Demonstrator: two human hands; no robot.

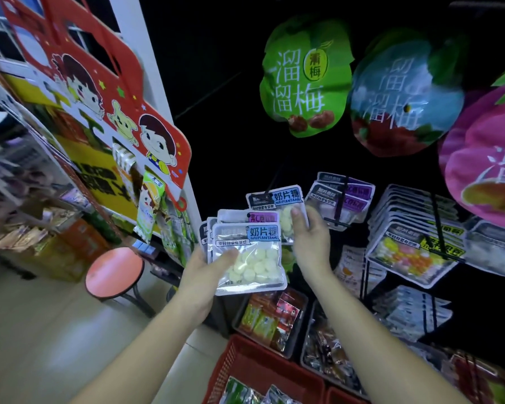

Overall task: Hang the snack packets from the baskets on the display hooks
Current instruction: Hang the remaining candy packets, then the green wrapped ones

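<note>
- The left hand (200,272) grips a stack of packets (248,255) above the red basket (245,363).
- The right hand (309,228) pinches a single packet (277,199) at the display hook (270,188); hanging appears underway.
- Next move probably needs its hole slid fully on.

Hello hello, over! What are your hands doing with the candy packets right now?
Left hand grips stack of packets. Right hand pinches one packet up at a hook. Nothing seen blocking it.

— What sits left of the grip, lower down?
— A round pink stool (114,271) on the pale floor (41,330).
— And above that?
— A red cartoon sign (123,91), up and to the left.
</note>
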